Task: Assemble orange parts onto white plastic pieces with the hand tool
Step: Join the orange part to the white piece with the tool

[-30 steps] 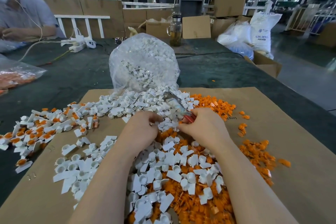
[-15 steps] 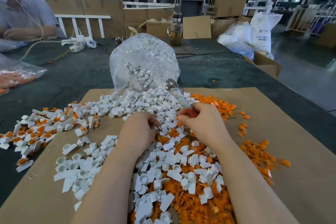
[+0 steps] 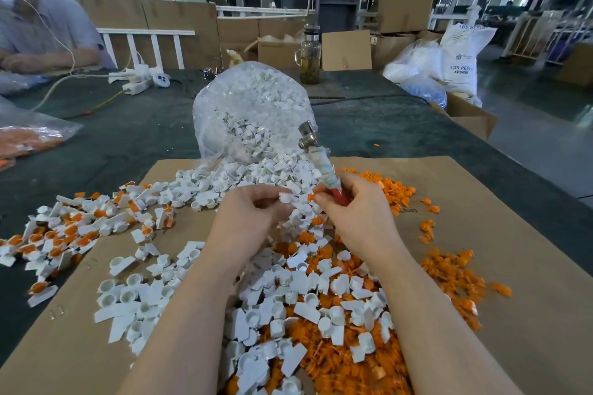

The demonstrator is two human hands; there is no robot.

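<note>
The left hand's fingertips (image 3: 282,202) pinch a small white piece (image 3: 285,196), thumb and forefinger closed narrowly on it, held just above the cardboard sheet (image 3: 481,202). Facing them, the right hand's fingertips (image 3: 317,199) pinch a tiny orange part (image 3: 310,197) that sits just beside the white piece; whether the two touch is too small to tell. The remaining fingers of the right hand (image 3: 353,212) curl round the red handle of the hand tool (image 3: 316,154). The tool's long axis runs from the palm up and away, leaning slightly left, with its metal head at the far end over the mouth of the clear bag (image 3: 250,112). Its shaft is wrapped in pale tape; most of the red grip is hidden inside the fist, and the shape of the head is hard to make out.

The left hand (image 3: 253,218) shows its back to the camera, knuckles up, wrist straight. Both forearms reach in from the sheet's near edge, converging over its middle, and are cut off by the bottom of the view.

Under and nearer than the hands on the sheet lies a mixed heap of loose white pieces (image 3: 305,282) on orange parts (image 3: 449,266). Left of the sheet's far corner, spilling onto the dark table (image 3: 128,138), are white pieces already carrying orange inserts (image 3: 64,234).
</note>
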